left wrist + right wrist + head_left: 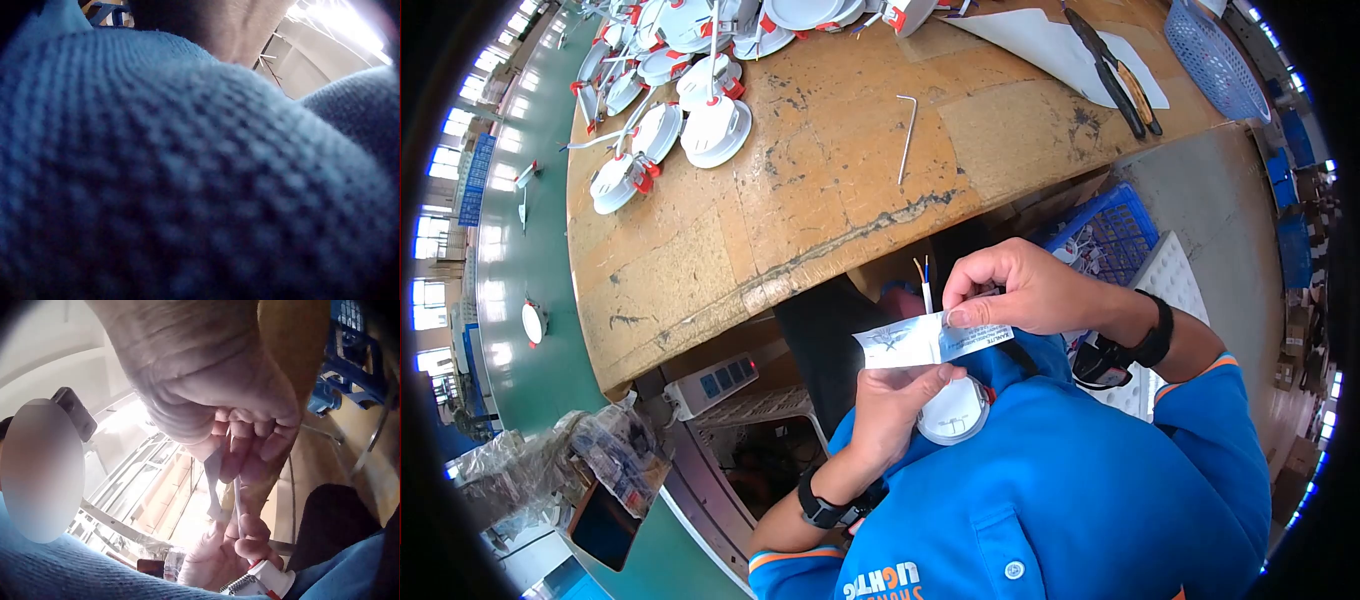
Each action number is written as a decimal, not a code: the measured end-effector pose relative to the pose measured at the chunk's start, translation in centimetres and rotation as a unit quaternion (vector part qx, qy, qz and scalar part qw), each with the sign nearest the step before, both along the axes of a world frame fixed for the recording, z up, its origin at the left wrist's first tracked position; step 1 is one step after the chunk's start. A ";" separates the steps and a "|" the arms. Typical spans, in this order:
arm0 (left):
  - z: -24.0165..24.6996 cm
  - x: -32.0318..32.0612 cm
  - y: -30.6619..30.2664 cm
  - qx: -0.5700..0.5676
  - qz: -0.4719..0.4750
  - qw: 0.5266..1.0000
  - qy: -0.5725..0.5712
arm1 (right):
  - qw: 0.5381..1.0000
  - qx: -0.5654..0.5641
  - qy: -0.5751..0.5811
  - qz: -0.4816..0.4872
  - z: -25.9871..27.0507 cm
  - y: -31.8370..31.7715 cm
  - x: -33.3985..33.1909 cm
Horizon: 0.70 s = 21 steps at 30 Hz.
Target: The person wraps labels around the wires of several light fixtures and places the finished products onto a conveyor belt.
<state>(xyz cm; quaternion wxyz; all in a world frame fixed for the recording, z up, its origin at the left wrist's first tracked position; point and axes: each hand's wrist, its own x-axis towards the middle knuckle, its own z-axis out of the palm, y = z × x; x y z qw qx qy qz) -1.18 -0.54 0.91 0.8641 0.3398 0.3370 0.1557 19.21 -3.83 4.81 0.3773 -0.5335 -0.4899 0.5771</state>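
Note:
In the head view my left hand [890, 410] holds a printed silver-white label [900, 343], thumb along its lower edge. My right hand [1030, 290] pinches the label's right part between thumb and fingers. A white cable [927, 296] with bare-ended wires rises behind the label. Below it, a round white downlight [953, 412] rests close to the blue shirt. From the right wrist view, the left fingers curl round the cable [237, 506] just above the downlight's red-and-white fitting [269, 578]. Blue shirt fabric [187, 162] fills most of the left wrist view.
Several white downlights [716, 130] crowd the table's [820, 200] far left. A hex key [908, 140] lies mid-table; pliers [1112, 75] rest on white paper at the right. A blue crate [1115, 230] stands beneath the right side, and a power strip [718, 385] sits below the front edge.

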 end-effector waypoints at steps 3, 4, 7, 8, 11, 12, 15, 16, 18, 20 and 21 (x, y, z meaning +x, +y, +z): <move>-0.4 -0.2 0.0 0.019 -0.018 1.000 -0.003 | 1.000 0.004 0.001 -0.008 -0.3 -0.1 -0.1; -0.3 -0.3 0.1 0.023 -0.022 0.999 -0.005 | 1.000 0.010 -0.005 -0.010 -0.4 -0.1 -0.1; -0.5 -0.3 0.0 -0.010 -0.003 1.000 -0.022 | 1.000 0.012 -0.015 -0.016 -0.6 -0.1 -0.1; -0.6 -0.4 0.0 -0.029 0.010 0.999 -0.030 | 1.000 0.010 -0.017 -0.018 -0.6 -0.1 -0.1; -0.6 -0.4 0.1 -0.054 0.016 0.998 -0.035 | 0.999 0.009 -0.034 -0.013 -0.6 0.0 0.0; -0.6 -0.3 0.1 -0.059 0.015 0.998 -0.028 | 0.999 0.009 -0.037 -0.010 -0.5 0.0 0.0; -0.4 -0.2 0.1 -0.061 0.015 0.998 -0.010 | 0.999 0.008 -0.041 -0.005 -0.5 0.1 -0.1; -0.4 -0.1 0.1 -0.052 0.016 0.999 -0.005 | 0.999 0.007 -0.037 -0.005 -0.5 0.2 -0.1; -0.4 -0.1 0.1 -0.042 0.019 0.999 -0.001 | 0.999 0.006 -0.037 -0.003 -0.6 0.2 -0.2; -0.4 -0.1 0.0 -0.041 0.024 0.999 -0.001 | 0.999 0.009 -0.044 -0.001 -1.0 0.1 -0.1; -0.4 -0.1 0.0 -0.048 0.028 0.998 -0.001 | 0.999 0.008 -0.043 -0.002 -0.9 0.2 -0.1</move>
